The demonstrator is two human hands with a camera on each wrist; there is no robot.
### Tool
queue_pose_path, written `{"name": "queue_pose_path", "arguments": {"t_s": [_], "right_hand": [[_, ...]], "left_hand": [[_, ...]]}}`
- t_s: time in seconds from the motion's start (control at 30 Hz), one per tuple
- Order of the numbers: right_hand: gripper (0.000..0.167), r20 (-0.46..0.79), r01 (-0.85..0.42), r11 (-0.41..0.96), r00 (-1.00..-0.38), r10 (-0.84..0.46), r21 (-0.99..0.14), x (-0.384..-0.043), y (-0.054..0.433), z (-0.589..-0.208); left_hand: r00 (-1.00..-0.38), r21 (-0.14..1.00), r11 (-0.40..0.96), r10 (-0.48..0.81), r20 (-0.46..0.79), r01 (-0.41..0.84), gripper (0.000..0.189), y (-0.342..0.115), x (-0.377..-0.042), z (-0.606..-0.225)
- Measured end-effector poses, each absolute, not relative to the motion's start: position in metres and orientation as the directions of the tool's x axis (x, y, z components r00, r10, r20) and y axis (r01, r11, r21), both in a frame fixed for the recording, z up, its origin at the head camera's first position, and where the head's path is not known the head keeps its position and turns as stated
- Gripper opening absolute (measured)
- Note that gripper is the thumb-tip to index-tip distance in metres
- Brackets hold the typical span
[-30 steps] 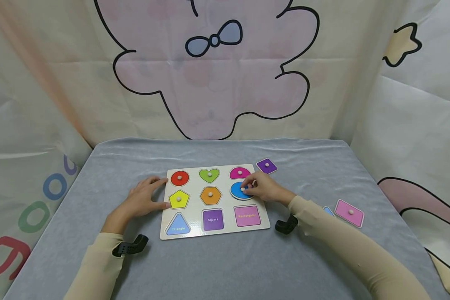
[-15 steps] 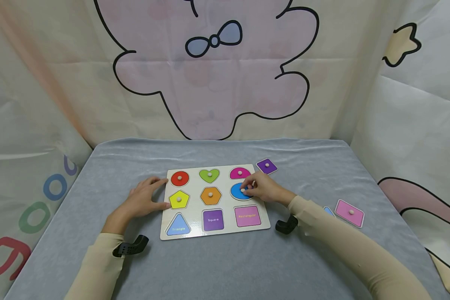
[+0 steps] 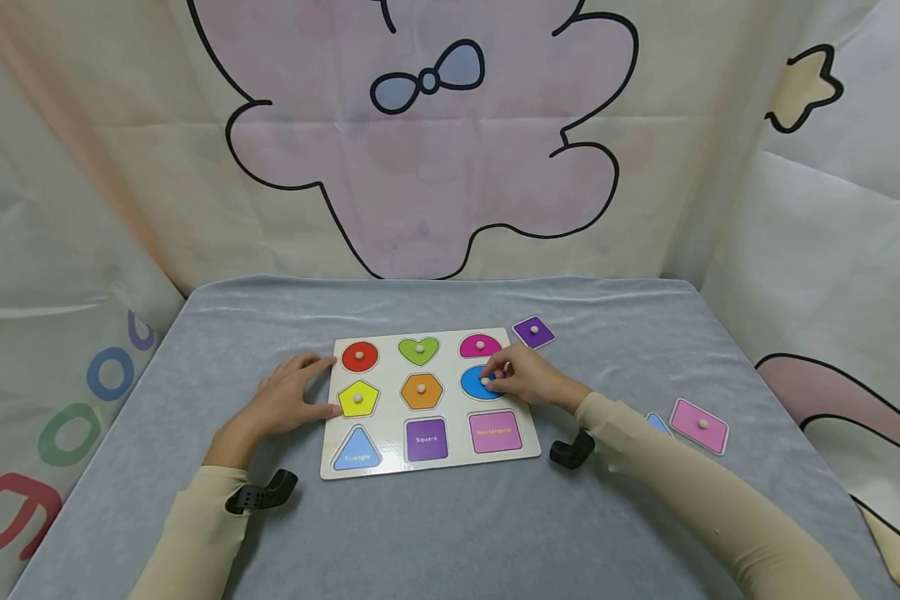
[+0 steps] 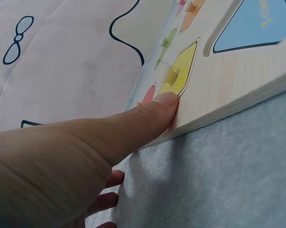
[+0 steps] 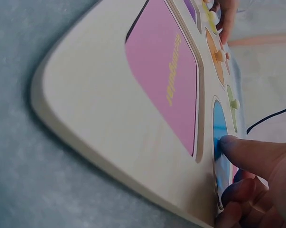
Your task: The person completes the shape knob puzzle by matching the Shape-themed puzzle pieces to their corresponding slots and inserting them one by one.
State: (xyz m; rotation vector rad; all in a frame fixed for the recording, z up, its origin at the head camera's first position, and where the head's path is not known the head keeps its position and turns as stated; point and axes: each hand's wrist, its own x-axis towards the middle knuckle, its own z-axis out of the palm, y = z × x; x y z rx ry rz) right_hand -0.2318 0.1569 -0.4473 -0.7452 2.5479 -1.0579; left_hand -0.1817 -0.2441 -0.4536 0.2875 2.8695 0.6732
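Observation:
A wooden knob puzzle board (image 3: 457, 433) lies on the cloth-covered table. My right hand (image 3: 531, 377) pinches the knob of the blue oval puzzle piece (image 3: 471, 387), which lies in its recess at the board's right; in the right wrist view the thumb (image 5: 247, 154) is over the blue face. My left hand (image 3: 283, 398) rests at the board's left edge, fingers spread. Its thumb (image 4: 152, 111) touches the top beside the yellow pentagon (image 4: 183, 69). Red, green, magenta and orange pieces sit in the board. Triangle, square and rectangle recesses show their printed words.
A purple square piece (image 3: 534, 332) lies by the board's far right corner. Further right are a pink rectangular piece (image 3: 700, 427) and a blue piece (image 3: 657, 423) partly hidden by the right sleeve. A printed curtain (image 3: 420, 183) hangs behind the table.
The blue oval piece has dropped from slightly raised and offset to flush in its recess, with my right hand still on its knob. My left hand has stayed put.

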Motion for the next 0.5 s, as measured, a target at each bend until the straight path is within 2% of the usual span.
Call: {"name": "queue_pose_path", "arguments": {"t_s": [0.27,0.5], "right_hand": [[0.010,-0.065,-0.344,0.597,-0.829,-0.556,-0.725,-0.2327,0.1568,-0.4472],[0.019,-0.071,-0.329,0.600,-0.836,-0.545,-0.730,-0.2321,0.1581,-0.4457]], "left_hand": [[-0.965,0.451,0.879,0.232,-0.123,0.154,0.085,-0.2446,-0.1823,-0.4533],[-0.963,0.450,0.881,0.231,-0.135,0.148,0.086,-0.2447,-0.1832,-0.4543]]}}
